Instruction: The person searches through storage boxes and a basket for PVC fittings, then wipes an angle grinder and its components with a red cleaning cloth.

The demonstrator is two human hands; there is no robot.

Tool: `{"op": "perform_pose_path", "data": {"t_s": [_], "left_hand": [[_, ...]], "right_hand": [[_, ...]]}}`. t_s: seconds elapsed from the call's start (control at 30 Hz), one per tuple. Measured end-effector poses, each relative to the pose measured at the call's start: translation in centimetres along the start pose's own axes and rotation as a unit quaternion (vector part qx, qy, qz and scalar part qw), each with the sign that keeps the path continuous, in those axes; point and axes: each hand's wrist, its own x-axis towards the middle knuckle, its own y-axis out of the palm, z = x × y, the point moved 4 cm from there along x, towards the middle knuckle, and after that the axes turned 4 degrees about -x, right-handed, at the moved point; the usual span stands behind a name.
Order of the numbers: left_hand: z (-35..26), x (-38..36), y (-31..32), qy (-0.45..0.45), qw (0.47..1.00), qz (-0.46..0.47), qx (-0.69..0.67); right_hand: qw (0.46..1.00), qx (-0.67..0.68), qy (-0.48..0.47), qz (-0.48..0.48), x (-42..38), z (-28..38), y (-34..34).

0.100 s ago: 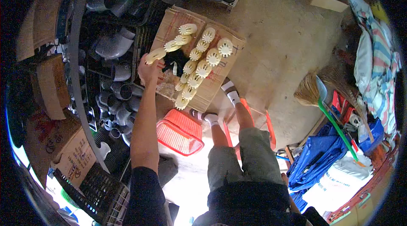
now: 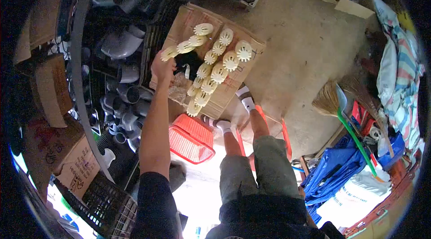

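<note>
Left hand [image 2: 163, 69] outstretched, arm [image 2: 155, 140] nearly straight.

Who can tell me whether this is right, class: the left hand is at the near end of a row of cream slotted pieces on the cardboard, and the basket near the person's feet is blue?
Not quite: the head view shows that the basket is red, not blue. The rest stands, including the left hand at the row's near end.

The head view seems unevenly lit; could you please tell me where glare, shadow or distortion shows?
Head view: glare washes out the floor below the red plastic basket; gray pipe elbows sit in shadow; corners go black; the gray rail bows, probably lens distortion.
</note>
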Motion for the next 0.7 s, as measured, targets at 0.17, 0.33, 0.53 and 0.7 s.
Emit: {"op": "perform_pose_path", "data": {"t_s": [0.17,0.33,0.53,0.7], "left_hand": [[5.3,3.0,0.6,0.082,0.99,-0.038,0.105],[4.2,2.1,1.1,0.1,0.992,-0.013,0.075],[-0.2,-1.9,-1.0,0.233,0.958,-0.056,0.157],[0.8,-13.9,-4.0,0.097,0.991,-0.053,0.07]], "right_hand": [[1.0,0.006,0.009,-0.008,-1.3,2.6,-2.6],[0.999,0.005,-0.006,0.049,2.8,-0.2,-0.3],[0.997,0.064,-0.039,0.01,3.2,2.5,-2.4],[0.976,0.172,-0.124,-0.05,3.7,6.4,-4.0]]}}
